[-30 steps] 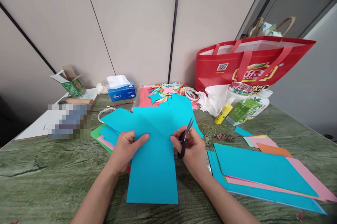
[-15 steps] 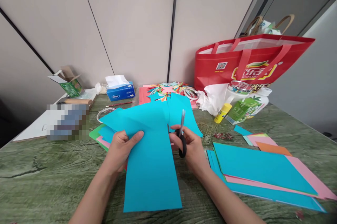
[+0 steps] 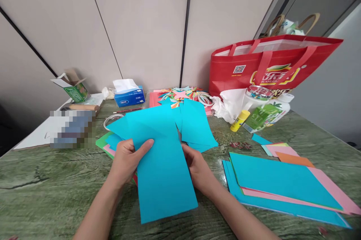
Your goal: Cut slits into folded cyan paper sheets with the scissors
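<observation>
My left hand point(image 3: 128, 161) grips the left edge of a bright blue paper sheet point(image 3: 163, 180), thumb on top, and holds it tilted above the green table point(image 3: 42, 187). My right hand point(image 3: 197, 166) is closed at the sheet's right edge, its fingers partly under the paper. The scissors it held a moment ago are hidden there. A narrow slit point(image 3: 178, 131) runs up the sheet above that hand, and more blue paper point(image 3: 197, 125) fans out behind it.
A stack of blue and pink sheets point(image 3: 282, 187) lies to the right. Behind are a red bag point(image 3: 270, 67), a yellow glue stick point(image 3: 239, 120), white tissue point(image 3: 229, 104), coloured paper stars point(image 3: 180, 95), a blue tissue box point(image 3: 129, 96) and a small carton point(image 3: 73, 89).
The scissors, upright in my right hand before, have gone out of sight under the sheet. The right hand moved down and left to the paper's edge. The sheet tilted slightly.
</observation>
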A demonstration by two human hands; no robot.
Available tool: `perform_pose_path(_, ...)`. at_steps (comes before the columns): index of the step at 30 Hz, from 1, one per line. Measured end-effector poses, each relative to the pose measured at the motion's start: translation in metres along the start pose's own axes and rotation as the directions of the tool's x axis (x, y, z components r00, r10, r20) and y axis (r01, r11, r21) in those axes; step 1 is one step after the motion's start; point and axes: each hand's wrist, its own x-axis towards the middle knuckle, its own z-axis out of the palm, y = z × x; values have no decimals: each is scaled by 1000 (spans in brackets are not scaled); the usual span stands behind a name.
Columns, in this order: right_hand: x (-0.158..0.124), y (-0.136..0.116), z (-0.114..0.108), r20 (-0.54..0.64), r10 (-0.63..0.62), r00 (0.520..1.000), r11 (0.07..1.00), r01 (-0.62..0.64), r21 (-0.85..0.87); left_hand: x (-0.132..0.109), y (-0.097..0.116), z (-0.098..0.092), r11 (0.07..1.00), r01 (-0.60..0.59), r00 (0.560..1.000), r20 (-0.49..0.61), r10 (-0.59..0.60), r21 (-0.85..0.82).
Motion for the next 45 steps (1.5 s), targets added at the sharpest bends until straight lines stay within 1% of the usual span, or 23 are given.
perform_pose_path(3,1,2,-1,-5,-5,1000,1000,5,-9,-1,0,0,998,-14,1000,-4,14,59)
perform_pose_path(8,1,4,-3,-16,6,1000,999,-7,-38,-1,1,0,996,-41,999,-22,43,83)
perform_pose_path(15,-1,3,-2,-14,-7,1000,1000,6,-16,0,0,-1,996,-35,999,-18,37,86)
perform_pose_path(22,0,7,-2,-27,-14,1000,999,13,-39,-1,1,0,998,-29,1000,-8,30,63)
perform_pose_path(27,-1,7,-2,-31,-10,999,999,8,-51,-1,2,0,996,-27,1000,-9,27,85)
perform_pose_path(38,-1,11,0,-110,-49,993,994,38,-102,-2,1,-1,994,-50,999,13,49,102)
perform_pose_path(40,-1,7,1,-83,-42,996,997,36,-71,-2,2,-2,994,-47,999,10,47,100)
perform_pose_path(43,-2,-1,3,-9,-20,1000,1000,20,-2,-2,2,-2,994,-51,999,3,51,94)
perform_pose_path(45,-3,-4,4,11,-9,1000,1000,9,18,-2,2,-1,994,-62,998,-2,63,87)
